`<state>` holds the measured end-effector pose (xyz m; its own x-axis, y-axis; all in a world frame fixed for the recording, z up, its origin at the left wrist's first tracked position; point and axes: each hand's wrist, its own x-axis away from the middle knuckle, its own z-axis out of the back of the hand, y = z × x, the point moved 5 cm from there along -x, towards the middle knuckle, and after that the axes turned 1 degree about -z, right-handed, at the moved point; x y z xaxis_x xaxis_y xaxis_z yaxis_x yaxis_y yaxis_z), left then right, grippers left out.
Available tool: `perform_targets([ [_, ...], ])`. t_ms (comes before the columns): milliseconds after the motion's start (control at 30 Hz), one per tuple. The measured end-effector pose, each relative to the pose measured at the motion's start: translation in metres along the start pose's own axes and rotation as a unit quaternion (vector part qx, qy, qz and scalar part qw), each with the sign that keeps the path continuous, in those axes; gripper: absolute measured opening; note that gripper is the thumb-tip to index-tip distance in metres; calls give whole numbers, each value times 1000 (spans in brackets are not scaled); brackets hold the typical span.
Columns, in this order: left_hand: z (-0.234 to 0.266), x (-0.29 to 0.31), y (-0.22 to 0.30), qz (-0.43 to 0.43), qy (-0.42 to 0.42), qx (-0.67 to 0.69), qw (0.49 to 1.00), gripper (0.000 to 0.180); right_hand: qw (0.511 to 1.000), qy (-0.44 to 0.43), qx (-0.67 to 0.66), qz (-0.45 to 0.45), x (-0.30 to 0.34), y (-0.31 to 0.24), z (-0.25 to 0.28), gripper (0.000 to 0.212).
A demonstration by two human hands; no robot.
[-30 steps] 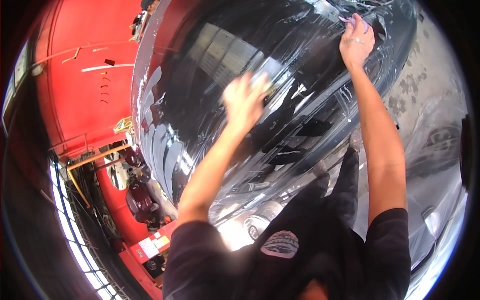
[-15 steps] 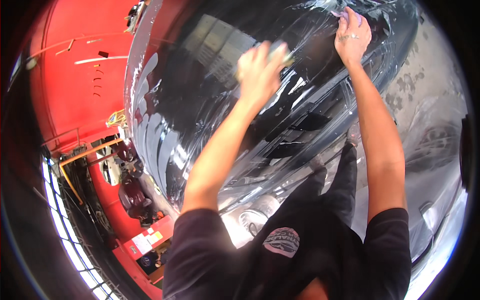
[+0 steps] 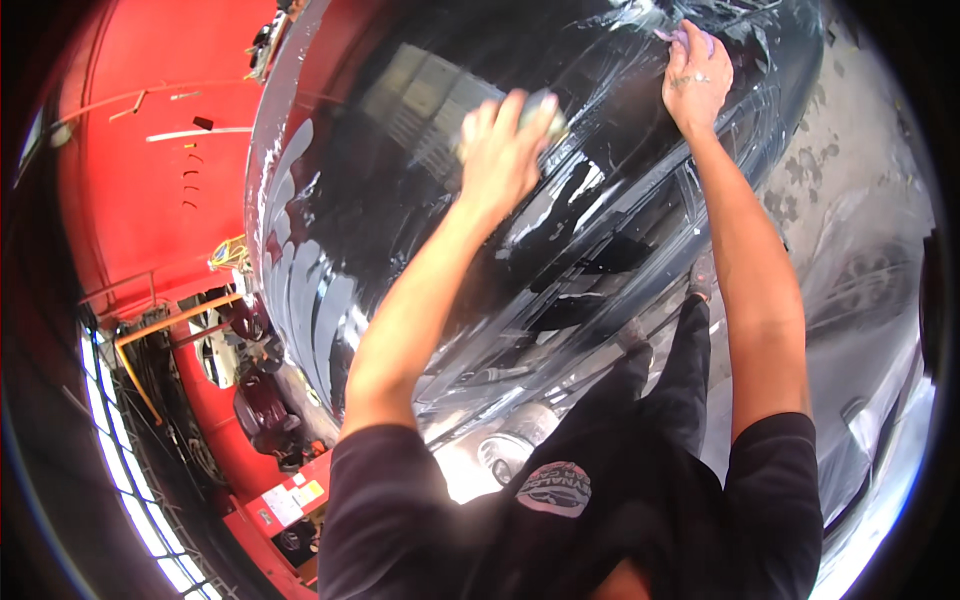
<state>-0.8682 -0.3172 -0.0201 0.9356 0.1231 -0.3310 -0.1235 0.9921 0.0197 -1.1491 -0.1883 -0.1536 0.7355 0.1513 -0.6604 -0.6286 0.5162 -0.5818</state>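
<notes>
A dark, glossy car panel (image 3: pixel 420 200) fills the middle, streaked with whitish film and wet-looking smears. On it, my left hand (image 3: pixel 500 155) is closed over a pale yellow-green sponge (image 3: pixel 552 125), blurred and mostly covered by my fingers. Farther right and higher up, my right hand (image 3: pixel 698 90) presses a crumpled purple cloth (image 3: pixel 682 40) against the panel near white smears. Only a small edge of the cloth shows past my fingertips.
A white bucket (image 3: pixel 515 435) stands on the floor by my legs. At left are a red wall (image 3: pixel 160 190), orange metal bars (image 3: pixel 185 318), a dark red car part (image 3: pixel 262 410) and a red cabinet (image 3: pixel 290 495). Clear plastic sheeting (image 3: pixel 850 300) hangs at right.
My left hand with the sponge has shifted slightly left across the panel. My right hand has moved a little left and down, still on the cloth. The view has tilted slightly.
</notes>
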Motion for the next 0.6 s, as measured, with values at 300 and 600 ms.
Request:
perform_targets([
  [300,16,60,-11,-34,-18,1,999,69,999,1,33,-36,3,-10,1,40],
  [600,-28,-42,23,-64,-10,8,998,57,996,-22,-22,-79,1,-5,13,44],
])
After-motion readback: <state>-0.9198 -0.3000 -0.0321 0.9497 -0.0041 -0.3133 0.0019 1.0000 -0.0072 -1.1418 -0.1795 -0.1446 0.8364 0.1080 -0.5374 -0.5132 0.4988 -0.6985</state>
